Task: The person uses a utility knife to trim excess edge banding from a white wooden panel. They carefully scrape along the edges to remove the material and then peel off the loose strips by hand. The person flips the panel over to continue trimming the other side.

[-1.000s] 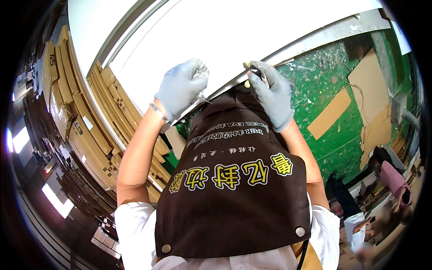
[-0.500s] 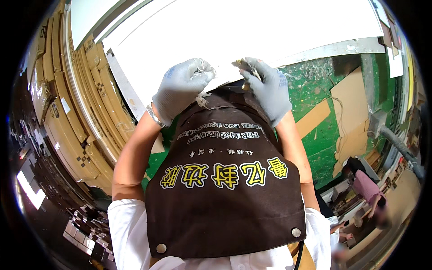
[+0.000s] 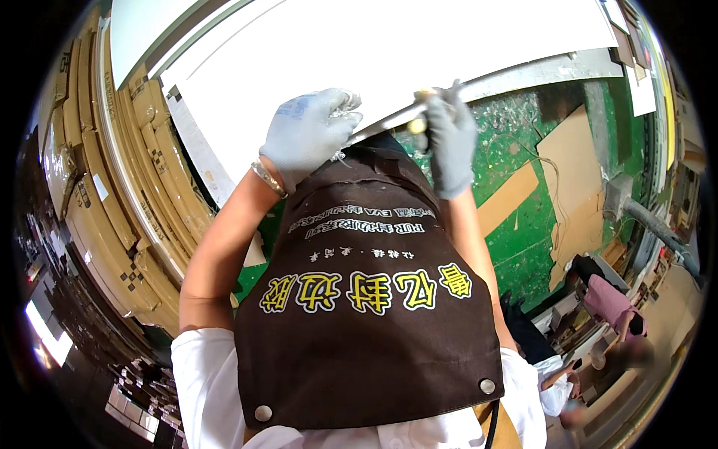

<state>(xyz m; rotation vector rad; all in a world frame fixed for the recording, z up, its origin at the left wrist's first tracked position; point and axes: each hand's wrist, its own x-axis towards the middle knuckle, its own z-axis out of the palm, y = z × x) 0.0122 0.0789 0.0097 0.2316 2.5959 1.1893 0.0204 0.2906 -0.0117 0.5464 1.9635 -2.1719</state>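
Both my hands wear grey knit gloves. My left hand (image 3: 305,135) is curled at the near edge of a large white panel (image 3: 419,45), fingers closed on a crumpled, whitish strip of thin scrap (image 3: 350,101). Frayed ends of it hang below the fingers, by my dark apron (image 3: 366,337). Farther right along that edge, my right hand (image 3: 450,146) grips a small dark tool with brass-yellow parts (image 3: 417,125). Motion blurs this tool, so its exact kind is unclear. The panel's edge between the two hands shows as a pale, slanting band.
Stacked flattened cardboard (image 3: 127,217) lies along the left side. The green floor (image 3: 516,217) on the right holds brown board pieces (image 3: 508,198) and a thin cord. A grey pipe (image 3: 658,232) stands farther right. People (image 3: 609,303) are at the lower right.
My right hand has moved rightward along the panel edge with the tool, away from my left hand. My left hand stays nearly in place, still closed on the scrap.
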